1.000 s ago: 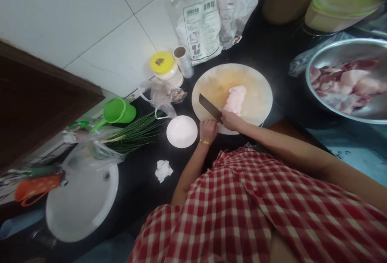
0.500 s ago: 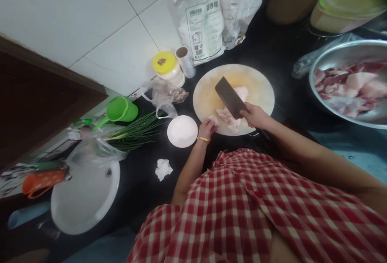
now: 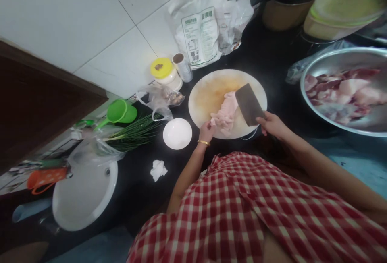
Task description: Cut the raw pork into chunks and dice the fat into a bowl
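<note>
My right hand (image 3: 273,125) is closed round the handle of a cleaver (image 3: 249,104), whose broad dark blade lies over the right part of a round cutting board (image 3: 201,94). Left of the blade is a pile of pale pink meat (image 3: 229,106), cut into pieces at its near end. My left hand (image 3: 207,130), with a gold bracelet at the wrist, pinches a piece of meat (image 3: 213,122) at the board's near left edge. A white bowl (image 3: 177,133) stands just left of that hand.
A large metal basin (image 3: 305,94) of raw meat stands at the right. Behind the board are a yellow-lidded jar (image 3: 163,73), a plastic wrap roll (image 3: 183,67) and a white bag (image 3: 199,33). Green onions (image 3: 136,132), a crumpled tissue (image 3: 158,170) and a sink (image 3: 84,202) lie leftward.
The cleaver has moved right, off the meat, and now more of the pile shows. My left hand stays by the board's near left edge with a piece of meat. The view has shifted slightly.
</note>
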A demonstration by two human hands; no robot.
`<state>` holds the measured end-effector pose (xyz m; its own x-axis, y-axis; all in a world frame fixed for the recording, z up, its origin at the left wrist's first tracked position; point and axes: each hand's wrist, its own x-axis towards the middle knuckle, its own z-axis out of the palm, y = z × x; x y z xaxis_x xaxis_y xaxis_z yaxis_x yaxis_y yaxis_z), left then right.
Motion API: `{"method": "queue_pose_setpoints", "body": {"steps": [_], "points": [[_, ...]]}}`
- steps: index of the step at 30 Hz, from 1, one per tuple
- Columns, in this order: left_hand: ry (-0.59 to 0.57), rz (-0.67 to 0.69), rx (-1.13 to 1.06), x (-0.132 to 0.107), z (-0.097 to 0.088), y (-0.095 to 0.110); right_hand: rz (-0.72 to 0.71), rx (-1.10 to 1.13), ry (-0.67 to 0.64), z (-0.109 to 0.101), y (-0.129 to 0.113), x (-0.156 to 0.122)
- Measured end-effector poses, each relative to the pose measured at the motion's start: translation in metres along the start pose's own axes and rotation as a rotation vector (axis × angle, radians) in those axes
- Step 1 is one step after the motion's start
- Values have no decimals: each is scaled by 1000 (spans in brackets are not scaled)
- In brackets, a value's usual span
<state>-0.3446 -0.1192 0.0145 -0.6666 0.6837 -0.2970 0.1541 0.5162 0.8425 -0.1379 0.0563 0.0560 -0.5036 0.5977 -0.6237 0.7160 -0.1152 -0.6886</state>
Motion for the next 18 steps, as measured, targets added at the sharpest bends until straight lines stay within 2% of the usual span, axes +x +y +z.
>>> {"method": "queue_pose_setpoints", "body": {"steps": [3,5,7,11,14,16,18], "points": [[-6,121,319,-4,19,17,22,80,-5,-15,19,6],[22,148,531,-4,33,29,18,126,-11,-22,29,13],[54,142,637,1,47,39,11,165,-9,-27,34,24],[119,129,568,19,63,48,-10,182,-75,-38,29,50],[130,126,484,32,62,54,-48,156,-197,-44,19,65],[103,143,434,40,57,60,-70,121,-284,-45,11,72],[13,169,382,47,50,68,-83,77,-361,-44,4,76]]}}
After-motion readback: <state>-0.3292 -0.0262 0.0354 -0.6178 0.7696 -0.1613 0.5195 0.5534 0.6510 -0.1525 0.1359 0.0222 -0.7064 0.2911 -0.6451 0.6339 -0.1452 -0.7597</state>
